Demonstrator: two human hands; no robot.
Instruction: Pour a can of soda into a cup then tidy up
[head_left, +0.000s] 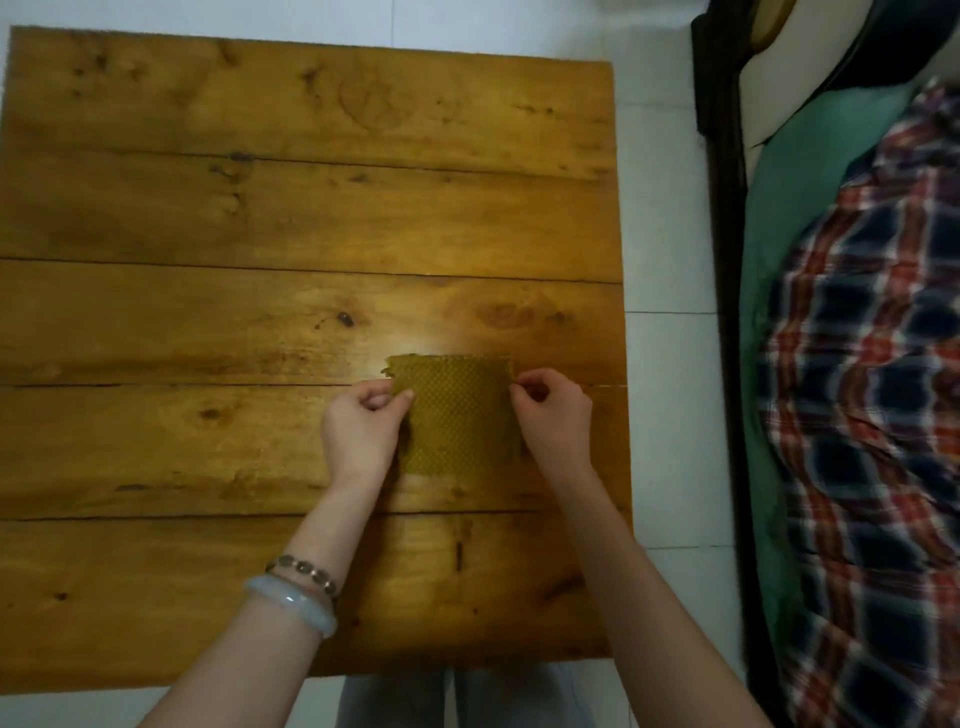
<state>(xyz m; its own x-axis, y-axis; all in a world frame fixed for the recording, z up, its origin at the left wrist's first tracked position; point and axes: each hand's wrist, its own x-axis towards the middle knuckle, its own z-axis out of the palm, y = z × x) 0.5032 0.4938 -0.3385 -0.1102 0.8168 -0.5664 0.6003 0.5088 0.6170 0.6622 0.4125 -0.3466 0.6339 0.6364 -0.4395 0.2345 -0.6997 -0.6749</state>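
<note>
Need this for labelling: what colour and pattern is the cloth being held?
Olive-yellow cloth, bumpy dotted weave; head view.

Dim, warm light; soft picture.
A pale glare lay on the wooden table (260, 208) just beyond the cloth (457, 415), where the left hand (358, 426) and right hand (553, 421) cast faint shadows. The plaid blanket (872, 364) at the right edge was blurred, and the table's edges bowed.

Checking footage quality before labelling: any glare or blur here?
Head view: soft glare on the table just beyond the cloth; plaid fabric at right is motion-smeared; left hand and right hand, pinching the cloth's edges, look fairly sharp; lighting dim, warm.
</note>
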